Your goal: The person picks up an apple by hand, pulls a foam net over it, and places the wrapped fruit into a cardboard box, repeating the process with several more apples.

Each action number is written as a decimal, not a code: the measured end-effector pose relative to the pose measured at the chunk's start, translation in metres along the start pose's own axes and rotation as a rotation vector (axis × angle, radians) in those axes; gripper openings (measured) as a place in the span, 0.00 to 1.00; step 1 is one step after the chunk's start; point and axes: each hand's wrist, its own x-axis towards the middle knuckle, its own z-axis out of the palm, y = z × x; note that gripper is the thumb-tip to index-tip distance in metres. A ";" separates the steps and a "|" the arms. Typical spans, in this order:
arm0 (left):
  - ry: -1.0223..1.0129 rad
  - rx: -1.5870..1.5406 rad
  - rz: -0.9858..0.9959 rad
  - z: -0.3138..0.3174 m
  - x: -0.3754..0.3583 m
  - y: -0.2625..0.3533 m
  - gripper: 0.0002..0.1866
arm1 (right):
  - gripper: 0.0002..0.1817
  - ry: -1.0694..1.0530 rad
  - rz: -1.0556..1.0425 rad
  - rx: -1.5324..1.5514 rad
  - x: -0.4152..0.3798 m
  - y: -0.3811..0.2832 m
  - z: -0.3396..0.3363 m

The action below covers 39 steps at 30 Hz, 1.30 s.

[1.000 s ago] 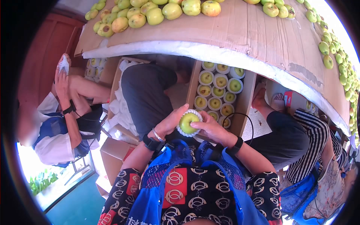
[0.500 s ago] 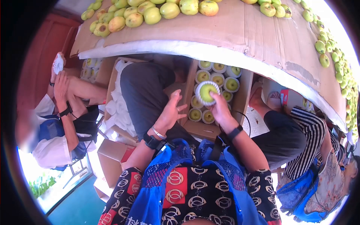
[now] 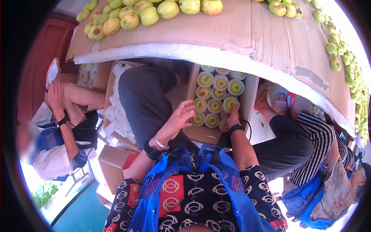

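Observation:
A green apple in a white foam net sits in the fingers of my right hand, low over the right side of a cardboard box. Rows of netted apples fill that box, stems up. My left hand hovers by the box's left wall with nothing in it, fingers apart and fingertips near the rim. Watches are on both wrists, and a silver bangle is on the left one.
A cardboard-covered table overhangs the box, bearing loose green apples. Left of my knee stands a box of white foam nets. One person sits at the left, another at the right.
My right hand has lowered the netted apple from above the box into its right side. My left hand has shifted slightly right and down, still empty.

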 end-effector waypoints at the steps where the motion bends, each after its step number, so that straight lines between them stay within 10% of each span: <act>1: 0.006 0.002 -0.008 0.001 0.000 0.000 0.27 | 0.21 -0.040 0.000 0.078 0.002 0.003 -0.002; 10: -0.021 0.085 -0.062 0.005 0.011 0.005 0.27 | 0.34 -0.196 -0.399 -0.263 0.015 0.017 -0.005; 20: -0.036 0.098 -0.094 0.008 0.011 0.007 0.25 | 0.33 -0.140 -0.165 0.184 0.026 0.005 0.006; 26: -0.058 0.124 -0.096 0.007 0.013 0.006 0.23 | 0.26 -0.085 -0.639 -0.596 0.061 0.029 -0.013; 28: -0.058 0.124 -0.090 0.008 0.015 0.007 0.22 | 0.24 0.057 0.019 0.365 0.046 0.007 0.009; 39: -0.076 0.135 -0.075 0.009 0.012 0.007 0.21 | 0.26 0.184 -0.069 0.051 0.050 0.011 0.008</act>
